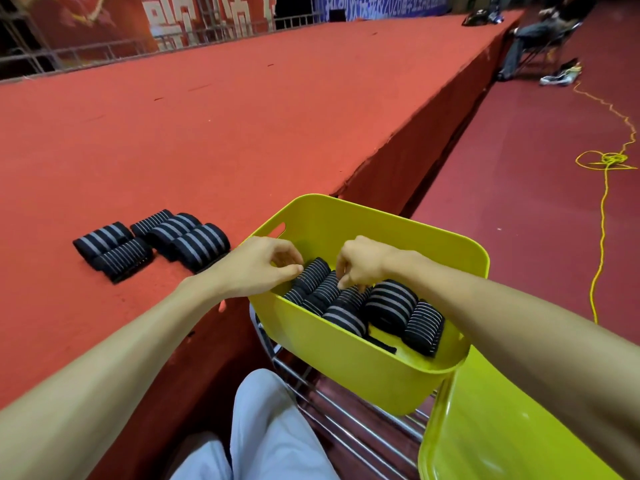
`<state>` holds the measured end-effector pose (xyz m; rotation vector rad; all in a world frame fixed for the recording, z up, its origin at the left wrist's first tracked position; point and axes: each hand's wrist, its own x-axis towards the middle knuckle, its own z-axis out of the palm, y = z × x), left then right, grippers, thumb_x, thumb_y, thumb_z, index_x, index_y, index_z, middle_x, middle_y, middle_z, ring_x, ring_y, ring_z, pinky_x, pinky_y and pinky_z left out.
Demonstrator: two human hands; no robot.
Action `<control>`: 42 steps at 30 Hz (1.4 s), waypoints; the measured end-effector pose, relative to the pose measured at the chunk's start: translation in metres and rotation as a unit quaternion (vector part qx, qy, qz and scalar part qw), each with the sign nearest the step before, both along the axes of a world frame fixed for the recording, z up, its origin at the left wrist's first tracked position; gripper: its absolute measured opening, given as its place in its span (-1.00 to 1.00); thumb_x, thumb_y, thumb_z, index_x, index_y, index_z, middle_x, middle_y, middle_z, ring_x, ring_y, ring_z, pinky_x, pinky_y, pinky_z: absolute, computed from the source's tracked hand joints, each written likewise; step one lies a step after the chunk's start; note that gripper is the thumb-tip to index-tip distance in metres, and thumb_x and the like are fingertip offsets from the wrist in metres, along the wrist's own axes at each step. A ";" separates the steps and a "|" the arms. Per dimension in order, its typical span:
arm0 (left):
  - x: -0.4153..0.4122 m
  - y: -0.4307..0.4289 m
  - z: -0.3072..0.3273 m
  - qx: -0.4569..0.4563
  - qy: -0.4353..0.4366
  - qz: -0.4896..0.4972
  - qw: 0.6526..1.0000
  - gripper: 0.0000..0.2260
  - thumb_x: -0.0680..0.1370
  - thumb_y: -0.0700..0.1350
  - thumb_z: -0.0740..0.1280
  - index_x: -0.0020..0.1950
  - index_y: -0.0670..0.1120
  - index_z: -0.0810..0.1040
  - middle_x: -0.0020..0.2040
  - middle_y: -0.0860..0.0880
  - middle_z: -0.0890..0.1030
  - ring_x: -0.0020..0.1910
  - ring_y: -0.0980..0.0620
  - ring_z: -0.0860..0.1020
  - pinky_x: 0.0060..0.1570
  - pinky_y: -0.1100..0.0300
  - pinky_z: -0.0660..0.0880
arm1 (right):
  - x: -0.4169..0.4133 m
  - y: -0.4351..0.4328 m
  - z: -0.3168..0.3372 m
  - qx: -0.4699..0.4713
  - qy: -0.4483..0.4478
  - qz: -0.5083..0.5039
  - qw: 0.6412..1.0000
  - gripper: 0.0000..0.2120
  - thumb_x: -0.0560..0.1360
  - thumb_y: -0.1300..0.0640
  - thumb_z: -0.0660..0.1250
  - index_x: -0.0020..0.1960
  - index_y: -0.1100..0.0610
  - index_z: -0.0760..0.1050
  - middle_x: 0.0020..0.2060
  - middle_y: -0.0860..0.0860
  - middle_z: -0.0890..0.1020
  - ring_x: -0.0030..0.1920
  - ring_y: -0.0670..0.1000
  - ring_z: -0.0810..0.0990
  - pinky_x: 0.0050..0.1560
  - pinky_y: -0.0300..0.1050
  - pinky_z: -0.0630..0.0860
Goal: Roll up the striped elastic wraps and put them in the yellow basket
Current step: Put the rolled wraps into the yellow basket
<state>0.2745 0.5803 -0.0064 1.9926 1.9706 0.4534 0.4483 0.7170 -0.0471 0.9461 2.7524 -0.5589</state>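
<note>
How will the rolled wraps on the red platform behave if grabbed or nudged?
The rolled wraps look like soft elastic: probably light and squashy. They lie on their sides, packed together on the red platform, so a nudge likely rolls them little. Tail ends stick out; pinching one may unroll it.

5 o'clock: yellow plastic object (pixel 502 438) cut by edge | 1 o'clock: seated person (pixel 526 32) cropped, blurred | 12 o'clock: banner lettering (pixel 180 19) cropped | centre: left hand (pixel 263 268), right hand (pixel 363 261) grip on rolled wraps (pixel 388 306) unclear

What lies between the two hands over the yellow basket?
Head view: a rolled striped wrap sits between left hand and right hand, inside the yellow basket.
</note>
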 end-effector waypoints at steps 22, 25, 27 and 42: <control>-0.207 -0.148 -0.050 0.125 -0.181 0.357 0.908 -0.68 0.55 -0.17 0.35 0.30 -0.08 0.47 0.23 0.00 0.36 0.05 0.04 0.54 0.01 0.30 0.40 | -0.262 -0.107 0.056 0.112 0.184 0.178 0.960 -0.69 0.43 0.23 0.29 0.13 0.07 0.61 0.03 0.06 0.66 0.08 0.12 0.58 0.08 -0.01 0.51; -0.238 -0.145 -0.068 0.135 -0.172 0.394 0.893 -0.63 0.57 -0.17 0.34 0.37 -0.12 0.40 0.27 -0.04 0.27 0.06 0.03 0.50 0.12 0.30 0.33 | -0.286 -0.102 0.042 0.102 0.162 0.197 0.961 -0.69 0.43 0.25 0.31 0.15 0.10 0.61 0.03 0.05 0.66 0.09 0.09 0.57 0.11 -0.01 0.50; -0.251 -0.135 -0.078 0.137 -0.177 0.399 0.889 -0.64 0.58 -0.16 0.33 0.36 -0.13 0.41 0.28 -0.06 0.31 0.07 0.04 0.49 0.16 0.28 0.33 | -0.296 -0.095 0.035 0.096 0.155 0.194 0.964 -0.71 0.44 0.22 0.33 0.15 0.10 0.60 0.01 0.04 0.66 0.08 0.07 0.57 0.12 0.01 0.51; -0.265 -0.071 -0.105 0.155 -0.090 0.459 0.870 -0.54 0.47 0.02 0.46 0.27 -0.12 0.42 0.18 -0.07 0.34 0.23 -0.08 0.40 0.24 0.01 0.37 | -0.298 -0.073 0.039 0.070 0.141 0.157 0.975 -0.73 0.50 0.14 0.33 0.18 0.03 0.60 0.01 0.00 0.57 0.07 0.02 0.53 0.01 -0.19 0.40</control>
